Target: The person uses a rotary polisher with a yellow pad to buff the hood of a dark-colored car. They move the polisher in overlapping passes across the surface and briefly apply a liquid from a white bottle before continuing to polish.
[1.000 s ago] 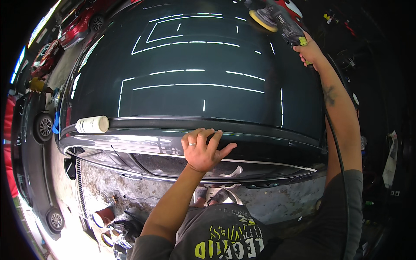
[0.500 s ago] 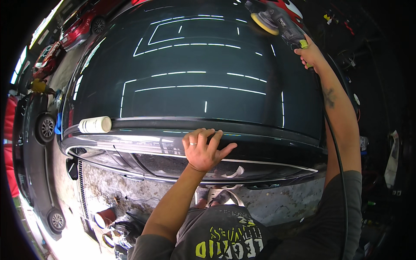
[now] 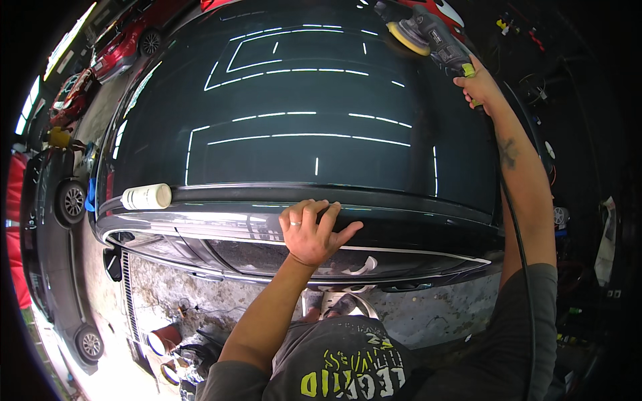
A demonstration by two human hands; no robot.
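Bodywork fills most of our view: the dark car roof (image 3: 301, 113) spreads out below us, glossy and striped with reflected ceiling lights, its near edge curving across the middle of the picture. Beneath that edge we see a side window (image 3: 267, 250) and, lower down, rough concrete floor (image 3: 174, 294). Our right arm stretches far across the panel, and our right hand (image 3: 478, 87) is closed around the handle of the polisher (image 3: 428, 37), whose yellow pad (image 3: 408, 39) sits on the far right part of the paint. A black cord (image 3: 518, 247) trails back along that arm. Our left hand (image 3: 314, 230) rests on the roof's near edge, fingers spread, gripping nothing. A white bottle (image 3: 147, 196) lies on its side at the near left edge, well apart from both hands.
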